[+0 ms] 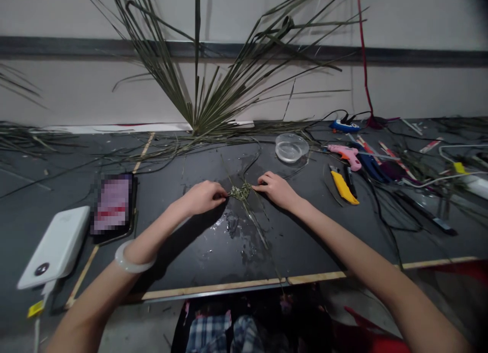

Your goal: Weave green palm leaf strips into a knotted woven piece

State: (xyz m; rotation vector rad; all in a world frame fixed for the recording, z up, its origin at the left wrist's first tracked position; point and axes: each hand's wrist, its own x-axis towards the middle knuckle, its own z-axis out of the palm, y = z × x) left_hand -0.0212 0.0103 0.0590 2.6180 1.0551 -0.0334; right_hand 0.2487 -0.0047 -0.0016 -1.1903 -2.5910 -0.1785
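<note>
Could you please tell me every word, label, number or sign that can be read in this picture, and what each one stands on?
Nothing can be read. The marks on the power bank and the yellow tag below it are too small or blurred, and the phone screen is pixelated.

**Rough Leaf, Glossy Plastic**

The woven green palm-leaf knot [240,192] looks dry and rough. The black surface [179,165] is glossy, with a pale wooden strip [213,288] along its edge. The clear plastic bowl [292,147] is smooth, the white plastic power bank [53,247] smooth and sheeny.
</note>
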